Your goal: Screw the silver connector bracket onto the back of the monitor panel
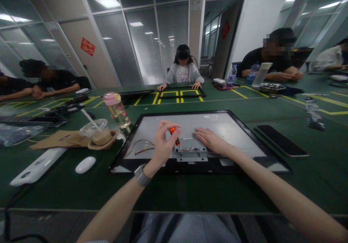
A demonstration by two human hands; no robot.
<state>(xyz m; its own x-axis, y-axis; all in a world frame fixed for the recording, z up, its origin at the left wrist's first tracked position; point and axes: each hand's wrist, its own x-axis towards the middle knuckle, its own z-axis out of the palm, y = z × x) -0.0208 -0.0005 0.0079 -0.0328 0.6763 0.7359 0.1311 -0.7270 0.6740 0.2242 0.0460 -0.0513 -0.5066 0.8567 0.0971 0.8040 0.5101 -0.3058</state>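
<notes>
A flat monitor panel [233, 134] with a black frame lies back side up on the table before me. My left hand [163, 139] is closed around the orange handle of a screwdriver [177, 141], whose shaft slants down to a metal bracket [191, 159] with connector ports. The tip is too small to make out exactly. My right hand [212, 140] lies flat with fingers stretched on the panel's back, just behind the bracket. Thin loose wires [141, 147] run across the panel's left part.
Left of the panel are a white mouse [85, 164], a white power strip [38, 167], an iced drink cup [95, 130] and a pink-lided bottle [116, 108]. A black phone [281, 140] lies at right. Across the green table [190, 196] a person [182, 69] touches a black frame [179, 92].
</notes>
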